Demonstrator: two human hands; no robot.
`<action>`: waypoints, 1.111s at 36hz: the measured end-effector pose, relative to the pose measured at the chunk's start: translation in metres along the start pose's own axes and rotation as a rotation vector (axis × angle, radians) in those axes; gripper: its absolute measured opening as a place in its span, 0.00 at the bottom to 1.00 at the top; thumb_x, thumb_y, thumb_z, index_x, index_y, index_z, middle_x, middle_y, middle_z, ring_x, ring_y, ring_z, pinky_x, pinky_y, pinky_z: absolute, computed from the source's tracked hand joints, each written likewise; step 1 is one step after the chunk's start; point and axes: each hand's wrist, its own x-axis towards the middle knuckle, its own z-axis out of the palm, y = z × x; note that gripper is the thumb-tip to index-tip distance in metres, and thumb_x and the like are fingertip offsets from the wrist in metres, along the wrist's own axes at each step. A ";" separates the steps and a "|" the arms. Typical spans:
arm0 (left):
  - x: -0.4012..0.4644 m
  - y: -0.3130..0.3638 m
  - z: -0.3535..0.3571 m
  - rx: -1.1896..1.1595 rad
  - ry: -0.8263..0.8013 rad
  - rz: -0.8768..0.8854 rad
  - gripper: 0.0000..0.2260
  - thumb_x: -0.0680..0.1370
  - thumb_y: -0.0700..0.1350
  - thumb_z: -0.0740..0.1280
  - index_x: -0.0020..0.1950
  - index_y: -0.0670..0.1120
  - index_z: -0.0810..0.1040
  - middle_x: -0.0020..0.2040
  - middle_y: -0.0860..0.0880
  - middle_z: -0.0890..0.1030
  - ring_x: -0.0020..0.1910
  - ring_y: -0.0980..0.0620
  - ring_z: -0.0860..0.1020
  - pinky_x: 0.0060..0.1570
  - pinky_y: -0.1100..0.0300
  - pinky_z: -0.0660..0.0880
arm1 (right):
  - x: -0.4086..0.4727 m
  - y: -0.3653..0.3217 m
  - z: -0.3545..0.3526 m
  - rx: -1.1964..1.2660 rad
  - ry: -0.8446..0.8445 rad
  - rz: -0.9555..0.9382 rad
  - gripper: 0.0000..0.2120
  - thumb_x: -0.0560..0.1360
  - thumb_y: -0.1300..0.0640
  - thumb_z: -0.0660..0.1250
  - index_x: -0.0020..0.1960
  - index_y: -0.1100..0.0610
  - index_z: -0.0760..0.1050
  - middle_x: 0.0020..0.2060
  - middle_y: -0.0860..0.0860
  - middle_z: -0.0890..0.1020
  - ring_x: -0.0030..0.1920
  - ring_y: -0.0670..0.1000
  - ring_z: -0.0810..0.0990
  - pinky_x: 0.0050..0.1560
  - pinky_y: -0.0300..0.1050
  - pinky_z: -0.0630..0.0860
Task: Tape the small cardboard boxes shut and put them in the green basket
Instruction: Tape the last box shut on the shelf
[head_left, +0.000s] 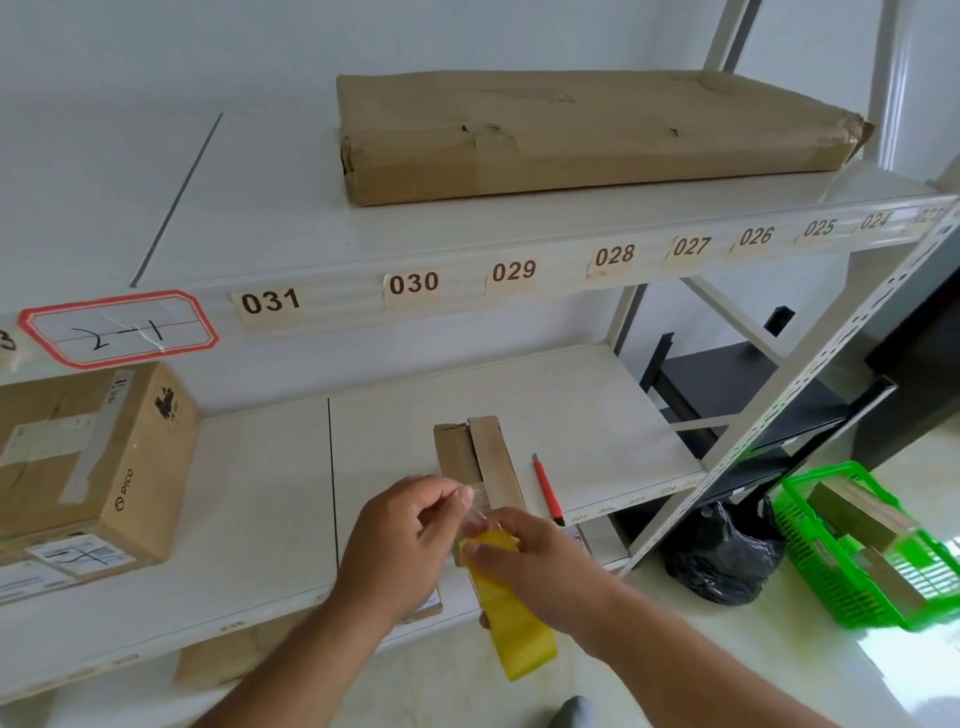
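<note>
right hand (540, 561) gripping yellow tape roll (511, 613), left hand (405, 535) fingers pinching clear strip, over small cardboard box (478, 457)

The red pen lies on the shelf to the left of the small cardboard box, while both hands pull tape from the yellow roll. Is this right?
Not quite. The head view shows the red pen on the shelf to the right of the small cardboard box, not the left. The rest holds: the left hand pinches the tape end and the right hand holds the yellow roll.

Single head view, worn camera, wide-angle. Looks forward and down from standing height, close over middle shelf (519, 395) of white rack. Upper shelf edge near eye level. Floor with green basket (857, 561) at lower right.
</note>
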 end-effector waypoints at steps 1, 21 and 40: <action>0.003 0.001 0.002 -0.004 -0.001 0.002 0.07 0.80 0.50 0.68 0.43 0.58 0.82 0.39 0.60 0.81 0.40 0.58 0.80 0.40 0.60 0.77 | -0.001 -0.002 -0.002 0.072 -0.026 0.031 0.11 0.78 0.49 0.72 0.60 0.45 0.78 0.55 0.49 0.81 0.42 0.54 0.87 0.46 0.46 0.84; 0.144 -0.030 0.043 -0.115 -0.089 -0.308 0.10 0.81 0.48 0.67 0.42 0.49 0.84 0.38 0.53 0.84 0.39 0.59 0.80 0.47 0.60 0.75 | 0.010 0.079 -0.052 -0.028 0.155 0.212 0.06 0.81 0.46 0.66 0.51 0.43 0.81 0.46 0.52 0.83 0.32 0.55 0.85 0.37 0.56 0.85; 0.226 -0.103 0.072 -0.071 -0.090 -0.382 0.10 0.81 0.49 0.67 0.43 0.48 0.82 0.41 0.49 0.85 0.47 0.48 0.84 0.51 0.57 0.77 | 0.070 0.095 -0.028 -0.119 0.309 0.399 0.12 0.77 0.34 0.65 0.47 0.41 0.77 0.41 0.43 0.81 0.41 0.50 0.85 0.50 0.50 0.84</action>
